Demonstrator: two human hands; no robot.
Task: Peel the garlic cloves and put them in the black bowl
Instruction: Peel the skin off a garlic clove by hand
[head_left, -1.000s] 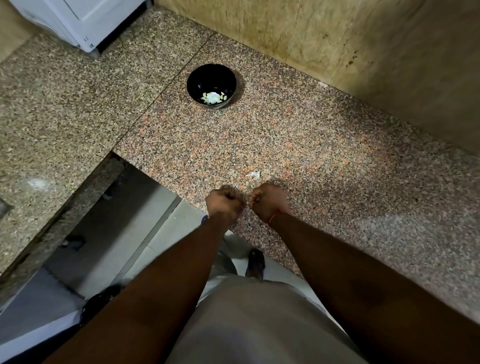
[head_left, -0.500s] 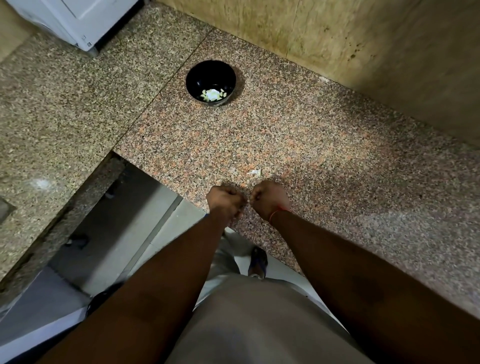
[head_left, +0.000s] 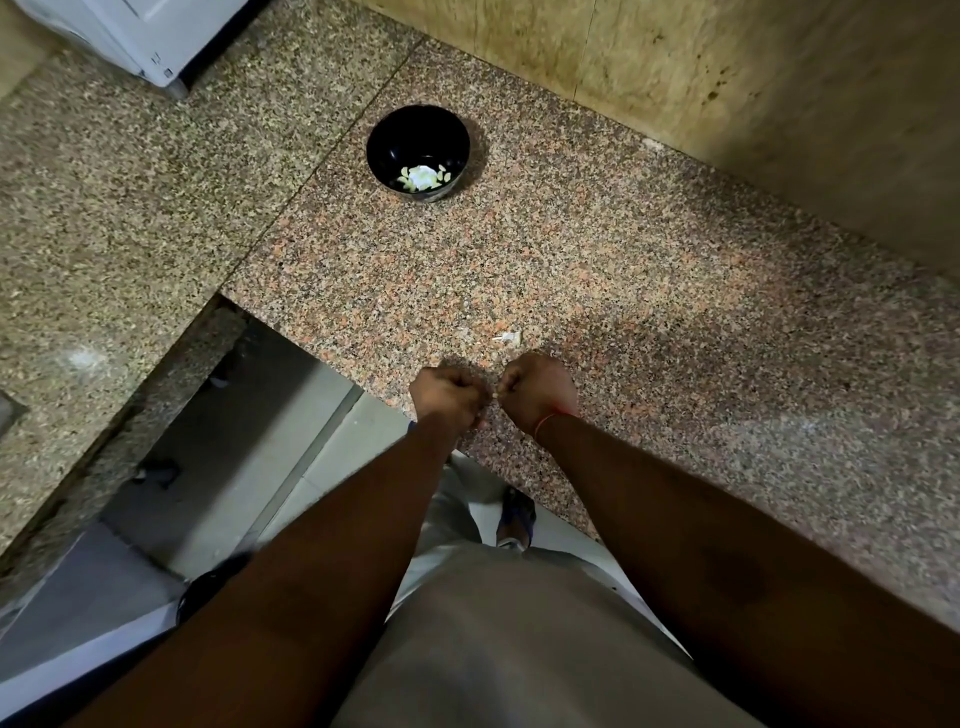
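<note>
Close to the body, two arms reach out over the near edge of the tabletop (head_left: 675, 312). The left hand (head_left: 449, 395) and the right hand (head_left: 537, 392) are both curled up tight, side by side. A second ago the two fists were almost touching. Now there is a small gap between them, so they have pulled a little apart. In that gap a tiny pale bit shows at the right hand's fingertips. It looks like a garlic clove (head_left: 498, 396), pinched there. I think the skin is being pulled off it right now, but it is too small to be sure. I cannot tell if the left hand holds a piece of skin or nothing at all.

Just past the hands, a small white scrap of peel (head_left: 509, 339) lies on the tabletop. It has not moved since a second ago.

Far off, near the wall, sits the black bowl (head_left: 418, 150). It has some pale peeled cloves (head_left: 423, 177) at the bottom. The pile looks the same as before, so nothing new has gone in.

So this clove is not done yet. It is near the body, well apart from the bowl. When it is bare, a long reach forward will be needed to drop it in.
</note>
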